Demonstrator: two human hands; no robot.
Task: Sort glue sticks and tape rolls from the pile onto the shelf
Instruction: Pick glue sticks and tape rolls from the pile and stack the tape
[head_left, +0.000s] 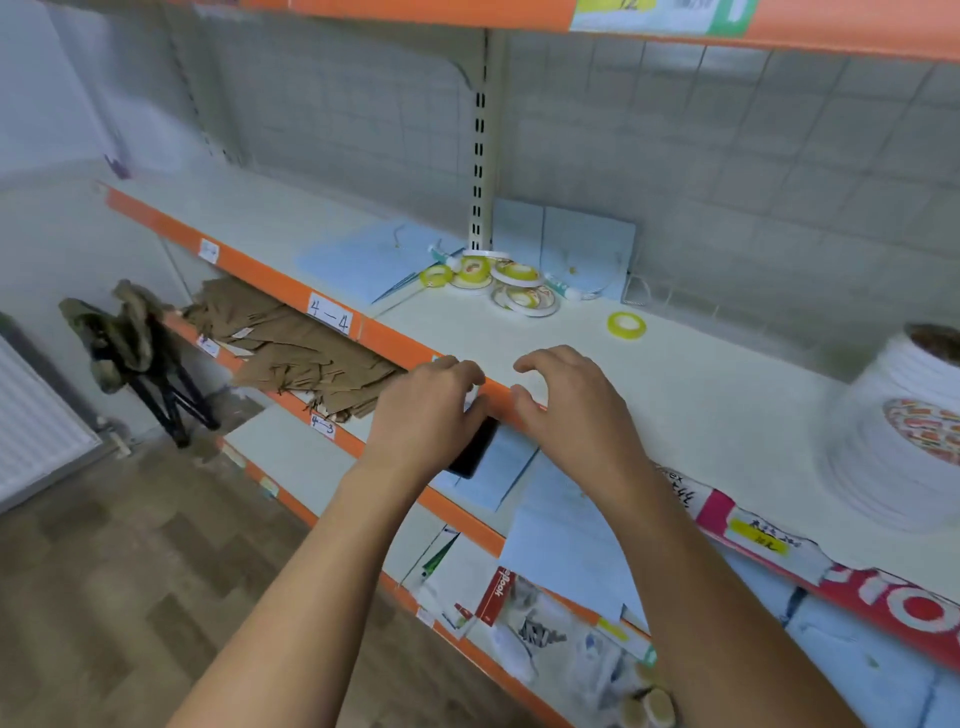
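A pile of yellow-and-white tape rolls (498, 280) lies at the back of the white shelf (675, 395), with white glue tubes (563, 288) sticking out at its sides. One small yellow tape roll (626, 325) lies alone to the right of the pile. My left hand (431, 415) hovers over the shelf's orange front edge, fingers curled, nothing visibly in it. My right hand (569, 400) hangs just above the shelf surface, fingers spread and empty. Both hands are well short of the pile.
A tall stack of white tape rolls (904, 431) stands at the right. Blue paper sheets (363, 260) lie left of the pile and lean against the back grid. A dark flat object (475, 452) sits on the lower shelf beneath my left hand. Cardboard pieces (291, 348) fill the lower left shelf.
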